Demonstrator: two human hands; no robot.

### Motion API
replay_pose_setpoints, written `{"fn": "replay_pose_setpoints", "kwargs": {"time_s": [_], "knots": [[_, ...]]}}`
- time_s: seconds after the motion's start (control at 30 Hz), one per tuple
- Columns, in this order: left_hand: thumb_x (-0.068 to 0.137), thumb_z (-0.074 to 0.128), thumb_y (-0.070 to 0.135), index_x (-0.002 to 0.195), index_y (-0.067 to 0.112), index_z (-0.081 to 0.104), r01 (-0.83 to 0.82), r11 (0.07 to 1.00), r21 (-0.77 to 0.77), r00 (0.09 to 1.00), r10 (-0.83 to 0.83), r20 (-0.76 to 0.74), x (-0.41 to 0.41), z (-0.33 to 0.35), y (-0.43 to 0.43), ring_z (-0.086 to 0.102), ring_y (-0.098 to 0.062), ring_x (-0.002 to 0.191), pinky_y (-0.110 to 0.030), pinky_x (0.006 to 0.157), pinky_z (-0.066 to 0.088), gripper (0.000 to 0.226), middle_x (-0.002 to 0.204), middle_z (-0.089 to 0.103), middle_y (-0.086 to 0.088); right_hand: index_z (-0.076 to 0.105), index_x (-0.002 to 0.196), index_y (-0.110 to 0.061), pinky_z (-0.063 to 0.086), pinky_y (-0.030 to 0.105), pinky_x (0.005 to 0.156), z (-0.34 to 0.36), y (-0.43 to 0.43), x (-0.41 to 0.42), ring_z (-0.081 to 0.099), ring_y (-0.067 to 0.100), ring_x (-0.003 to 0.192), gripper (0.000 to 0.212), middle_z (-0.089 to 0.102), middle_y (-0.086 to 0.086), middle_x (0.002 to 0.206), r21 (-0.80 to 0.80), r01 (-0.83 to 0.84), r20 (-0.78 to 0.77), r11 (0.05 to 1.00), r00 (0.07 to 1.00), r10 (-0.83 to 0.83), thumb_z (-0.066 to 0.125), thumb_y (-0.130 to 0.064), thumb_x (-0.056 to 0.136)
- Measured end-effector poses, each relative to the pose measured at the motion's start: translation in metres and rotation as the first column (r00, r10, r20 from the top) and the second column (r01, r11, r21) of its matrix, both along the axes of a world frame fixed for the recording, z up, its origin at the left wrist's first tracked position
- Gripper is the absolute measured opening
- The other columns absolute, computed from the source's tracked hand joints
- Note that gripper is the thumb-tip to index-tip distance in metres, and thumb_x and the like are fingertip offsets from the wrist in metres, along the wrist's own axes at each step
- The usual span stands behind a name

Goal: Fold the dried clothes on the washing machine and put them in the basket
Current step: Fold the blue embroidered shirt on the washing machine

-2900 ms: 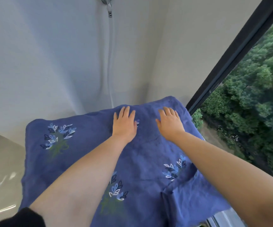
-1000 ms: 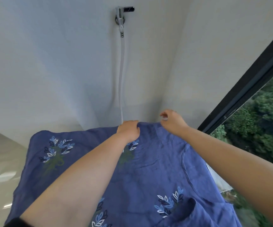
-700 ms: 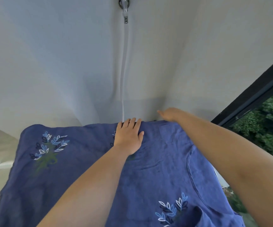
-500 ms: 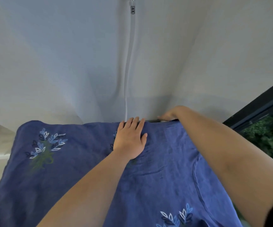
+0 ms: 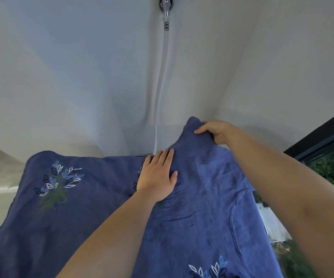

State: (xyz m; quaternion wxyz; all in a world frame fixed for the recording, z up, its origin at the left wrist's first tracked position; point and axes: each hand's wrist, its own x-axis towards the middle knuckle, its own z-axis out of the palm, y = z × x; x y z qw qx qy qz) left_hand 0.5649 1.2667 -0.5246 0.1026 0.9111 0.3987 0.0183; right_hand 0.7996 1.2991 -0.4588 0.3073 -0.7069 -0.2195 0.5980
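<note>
— Blue cloth: how does it lie?
— I see the blue garment [image 5: 202,207] spread below the wall [image 5: 61,77], broadest left to right, its far right corner raised. It looks soft and creased, printed with leaf sprigs [image 5: 59,179] in white and blue. I can read no writing.
— Hands?
— My left hand [image 5: 158,177] lies flat on it, fingers straight. My right hand [image 5: 214,131] grips the raised corner.

I see a blue garment [image 5: 202,217] spread over the supporting surface, hiding nearly all of it from me. White and pale blue leaf sprigs are printed on the fabric. It lies mostly flat and lightly creased, with its far right corner raised.
</note>
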Motion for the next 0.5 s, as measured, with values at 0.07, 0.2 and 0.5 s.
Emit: {"fn": "replay_pose_setpoints", "kwargs": {"time_s": [0.07, 0.2, 0.5], "knots": [[0.097, 0.032, 0.045, 0.152, 0.015, -0.002, -0.010, 0.998, -0.056, 0.999, 0.012, 0.042, -0.002, 0.004, -0.002, 0.006, -0.014, 0.146, -0.034, 0.120, 0.003, 0.072, 0.160, 0.005, 0.002, 0.056, 0.113, -0.005, 0.049, 0.034, 0.081, 0.014, -0.009, -0.005, 0.060, 0.022, 0.086, 0.024, 0.063, 0.010, 0.095, 0.084, -0.034, -0.031, 0.996, 0.999, 0.036, 0.053, 0.002, 0.090], [0.095, 0.046, 0.035, 0.152, 0.013, -0.003, -0.061, 0.965, -0.255, 0.963, 0.124, 0.240, -0.006, 0.014, -0.003, 0.003, -0.014, 0.147, -0.029, 0.120, 0.002, 0.078, 0.160, 0.002, 0.002, 0.060, 0.110, 0.001, 0.049, 0.032, 0.084, 0.033, -0.033, -0.020, 0.060, 0.023, 0.084, 0.031, 0.065, 0.010, 0.088, 0.207, -0.144, 0.070, 0.968, 0.989, 0.132, 0.050, 0.015, 0.084], [0.080, 0.059, 0.004, 0.145, 0.027, 0.032, 0.234, 0.926, -0.296, 0.972, -0.224, 0.067, 0.039, 0.071, 0.040, 0.006, -0.019, 0.147, -0.038, 0.118, 0.011, 0.075, 0.154, 0.029, 0.004, 0.064, 0.057, -0.016, 0.047, 0.010, 0.071, 0.066, -0.098, -0.040, 0.063, 0.007, 0.072, 0.040, 0.067, -0.011, 0.059, 0.183, -0.464, 0.520, 0.867, 0.794, 0.315, 0.052, 0.018, 0.074]]}}
